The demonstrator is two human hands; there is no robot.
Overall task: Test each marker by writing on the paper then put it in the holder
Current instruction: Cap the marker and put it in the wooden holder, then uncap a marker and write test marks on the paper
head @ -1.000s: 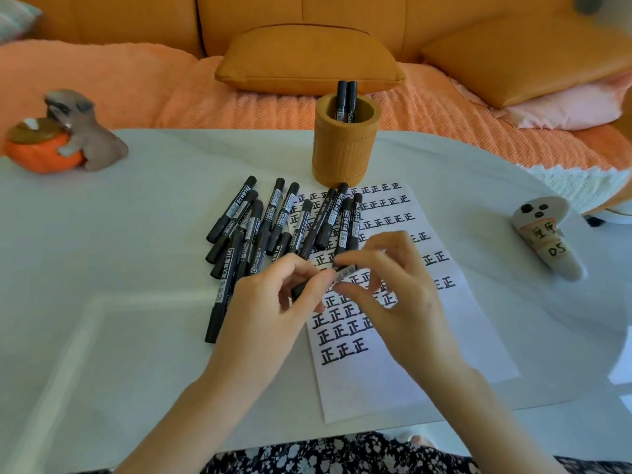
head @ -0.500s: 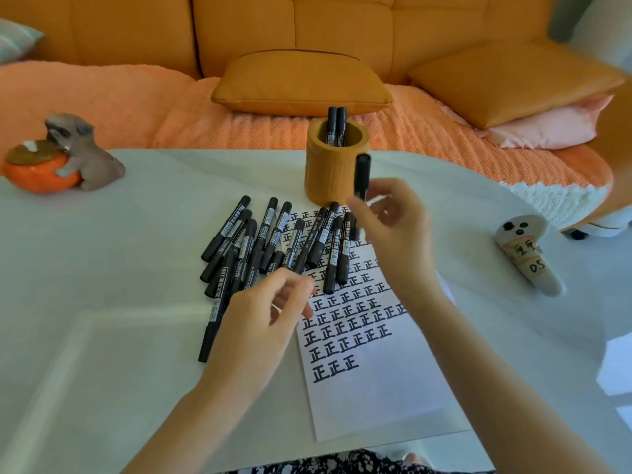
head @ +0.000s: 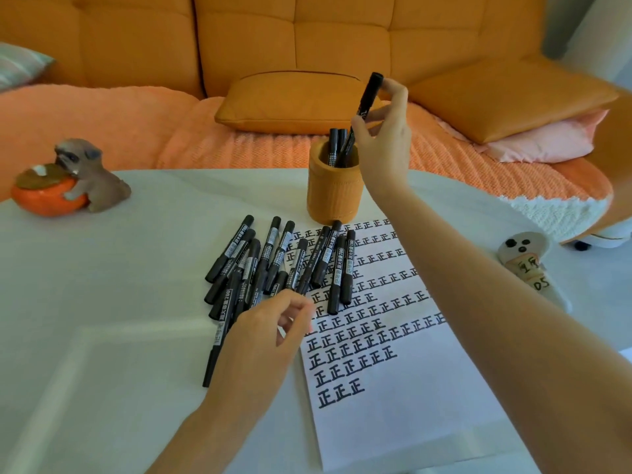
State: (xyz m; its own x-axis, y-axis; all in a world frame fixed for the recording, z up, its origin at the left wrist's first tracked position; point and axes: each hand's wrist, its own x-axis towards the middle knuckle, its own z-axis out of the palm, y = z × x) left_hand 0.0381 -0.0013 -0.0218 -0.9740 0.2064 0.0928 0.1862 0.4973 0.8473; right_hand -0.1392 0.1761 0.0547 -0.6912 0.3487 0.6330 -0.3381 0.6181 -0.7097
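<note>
- While stretched long across the paper (head: 393, 422), holds the right grip (head: 383, 138) raised above the holder (head: 333, 193), with the wrist bent and the fingers pointing up.
- Pinches the marker (head: 371, 88) in that right grip, thumb against fingertips round the upper barrel, other fingers curled close.
- Tilts it cap end up, with the lower end dipped into the holder's mouth beside two markers (head: 337, 142) standing inside.
- Hovers the left grip (head: 260, 343) low at the near end of the marker pile (head: 273, 265), fingers loosely curled and slightly parted, clasping nothing. Cannot tell whether the fingertips touch the pile.
- Shows the holder as a squat round cup, matt ochre and faintly ribbed, standing on the counter (head: 102, 302) at the paper's far edge.
- Shows slim black barrels with white printed labels, lying crisscrossed, partly over the paper's left edge and partly on the pale, smooth counter.
- Shows a white sheet with rows of bold black characters, its near part blank.
</note>
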